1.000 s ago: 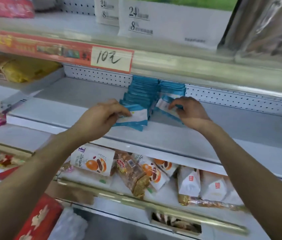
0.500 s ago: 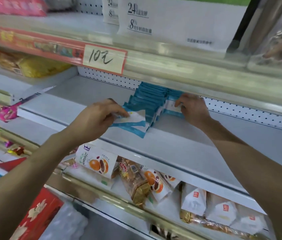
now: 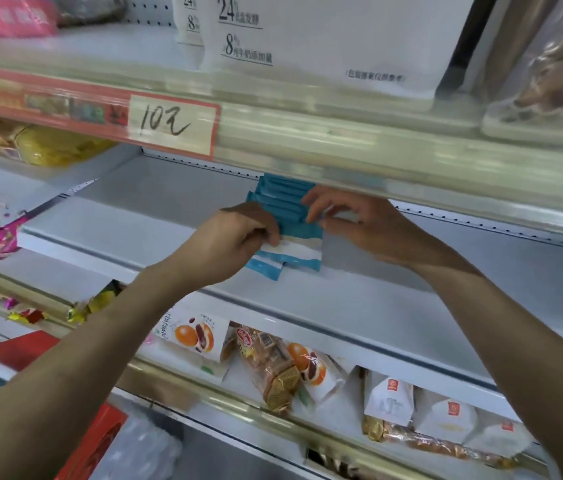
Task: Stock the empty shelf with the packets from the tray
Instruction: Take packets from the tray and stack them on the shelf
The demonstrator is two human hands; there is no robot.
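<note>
- The left hand [image 3: 235, 244] pinches the left edge of the front packet [image 3: 288, 253], thumb on top and fingers curled beneath.
- The front packet, blue and white, lies flat on the shelf [image 3: 169, 216], just right of the left hand and below the right hand.
- The right hand [image 3: 359, 226] has fingers and thumb curled on a pale packet [image 3: 340, 213]. Only a sliver of it shows between them.
- The row of blue packets [image 3: 282, 202] stands on edge between the two hands and runs back from the fingertips toward the rear of the shelf.
- The price label [image 3: 172, 124], marked "10", is fixed to the shelf edge above the left hand.
- The bread packets [image 3: 200, 337] lie on the tier below both forearms.
- A white bag [image 3: 307, 46] stands on the tier above the right hand.
</note>
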